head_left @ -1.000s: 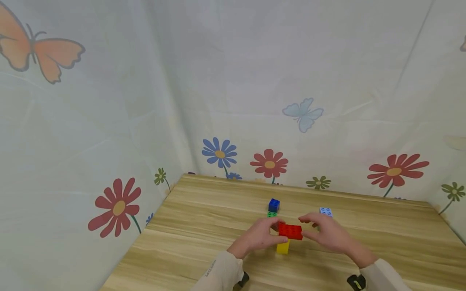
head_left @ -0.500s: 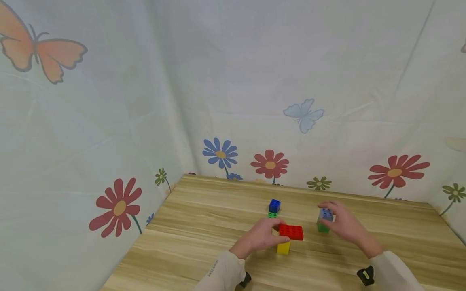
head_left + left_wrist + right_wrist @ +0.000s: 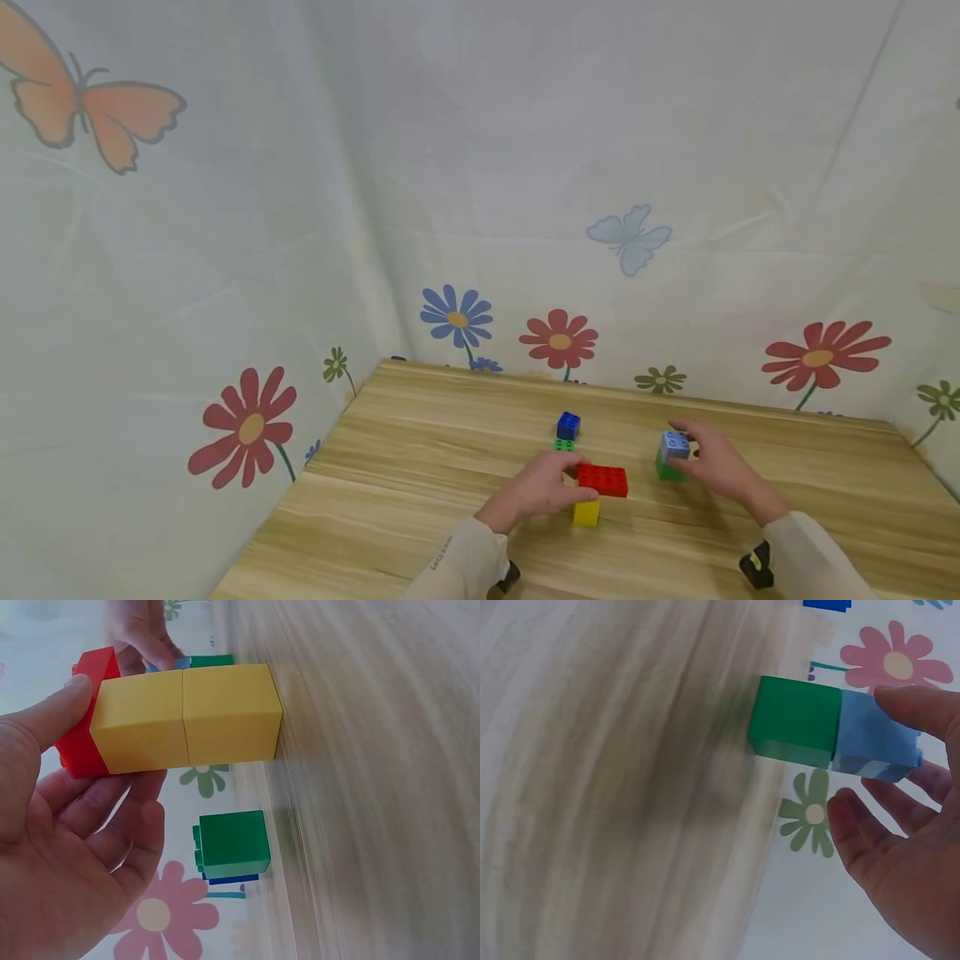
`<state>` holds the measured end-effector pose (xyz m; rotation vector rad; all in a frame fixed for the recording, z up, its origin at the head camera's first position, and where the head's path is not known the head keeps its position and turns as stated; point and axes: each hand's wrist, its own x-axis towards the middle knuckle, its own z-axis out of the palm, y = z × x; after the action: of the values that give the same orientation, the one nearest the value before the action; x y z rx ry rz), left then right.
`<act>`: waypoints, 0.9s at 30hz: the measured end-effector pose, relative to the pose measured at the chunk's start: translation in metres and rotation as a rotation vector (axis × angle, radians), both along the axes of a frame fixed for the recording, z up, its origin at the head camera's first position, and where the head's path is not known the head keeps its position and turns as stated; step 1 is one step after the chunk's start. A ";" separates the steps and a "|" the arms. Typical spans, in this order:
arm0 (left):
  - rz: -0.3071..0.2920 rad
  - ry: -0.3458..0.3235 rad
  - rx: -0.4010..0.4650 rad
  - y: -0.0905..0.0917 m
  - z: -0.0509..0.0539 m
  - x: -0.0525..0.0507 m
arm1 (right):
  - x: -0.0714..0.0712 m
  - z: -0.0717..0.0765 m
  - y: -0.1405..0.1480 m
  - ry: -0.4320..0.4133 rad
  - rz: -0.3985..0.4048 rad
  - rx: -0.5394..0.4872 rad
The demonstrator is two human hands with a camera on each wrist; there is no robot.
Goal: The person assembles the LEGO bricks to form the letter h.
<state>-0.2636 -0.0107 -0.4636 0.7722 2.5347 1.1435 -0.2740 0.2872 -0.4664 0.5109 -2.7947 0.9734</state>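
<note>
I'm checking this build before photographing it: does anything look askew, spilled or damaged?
Nothing visible looks spilled or damaged. Only the rectangular red plastic brick looks lopsided: it overhangs the two stacked yellow plastic blocks toward the right hand.

Narrow lane between the red studded plastic brick and the light-blue square plastic block! A dark-blue plastic cube blocks one route to the far edge; the wood-grained table is free along its left edge.
</note>
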 end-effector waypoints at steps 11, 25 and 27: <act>0.007 -0.004 -0.031 0.002 0.002 0.000 | -0.004 -0.013 0.006 -0.096 -0.022 -0.095; -0.015 0.038 -0.031 0.005 0.003 0.002 | -0.007 -0.020 0.010 -0.185 -0.052 -0.124; -0.014 0.038 -0.032 0.006 0.003 0.002 | -0.007 -0.021 0.010 -0.191 -0.056 -0.126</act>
<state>-0.2621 -0.0047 -0.4605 0.8097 2.5680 1.0907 -0.2808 0.2974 -0.4873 0.3378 -2.8686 1.2371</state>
